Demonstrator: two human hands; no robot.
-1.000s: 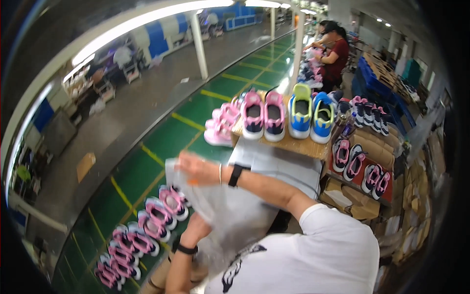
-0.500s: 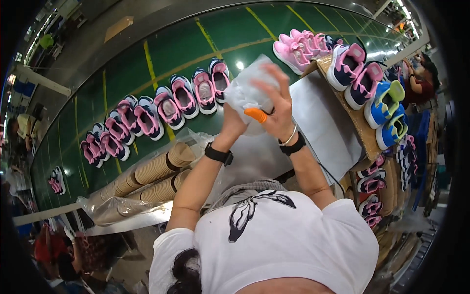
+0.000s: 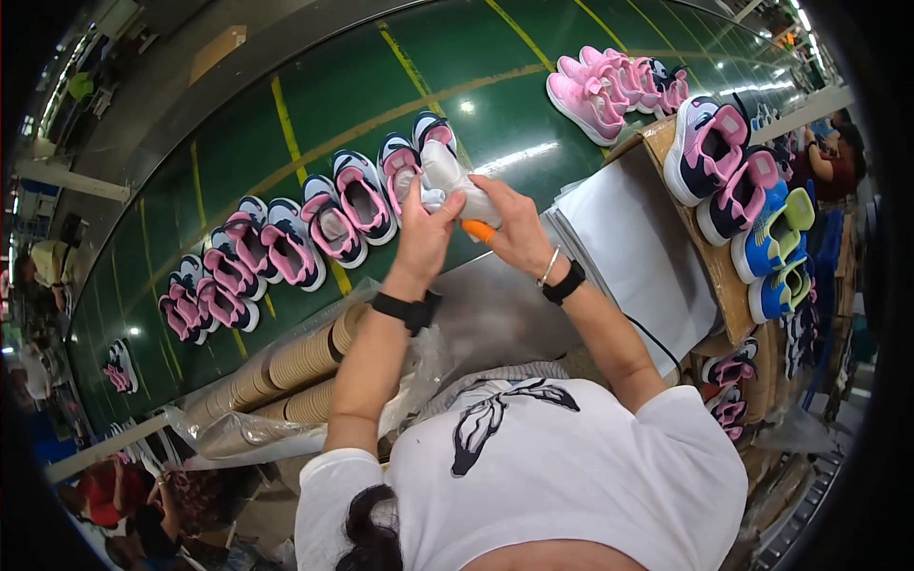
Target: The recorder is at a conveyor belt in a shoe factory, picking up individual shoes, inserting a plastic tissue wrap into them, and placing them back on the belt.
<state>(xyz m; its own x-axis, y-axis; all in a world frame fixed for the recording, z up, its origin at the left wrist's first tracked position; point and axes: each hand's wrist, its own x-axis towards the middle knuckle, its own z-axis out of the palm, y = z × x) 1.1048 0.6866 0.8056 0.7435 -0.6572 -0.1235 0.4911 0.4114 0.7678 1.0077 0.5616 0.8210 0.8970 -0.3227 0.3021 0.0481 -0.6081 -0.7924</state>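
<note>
A long wad of crumpled white paper (image 3: 461,183) is pinched between my two hands. Its far end lies over the opening of the rightmost navy and pink sneaker (image 3: 433,127) in the row. My right hand (image 3: 514,228), with an orange cover on its thumb, is closed around the wad's near right side. From the left, my left hand (image 3: 424,236) closes on the paper's lower end, close to the heel of the neighbouring sneaker (image 3: 396,160). White filling shows inside that neighbour. Part of the rightmost sneaker is hidden by the paper and my fingers.
More navy and pink sneakers (image 3: 290,243) continue leftward along the green belt (image 3: 333,95). Pink sneakers (image 3: 590,100) stand at the far right. White paper sheets (image 3: 638,257) lie beside a cardboard box edge (image 3: 700,238) carrying shoes. Bagged brown ribbed rolls (image 3: 305,362) lie front left.
Both hands have lowered the white paper leftward to the rightmost sneaker. The paper, a rounder bundle before, now looks longer and narrower. The right fingers have closed in around it.
</note>
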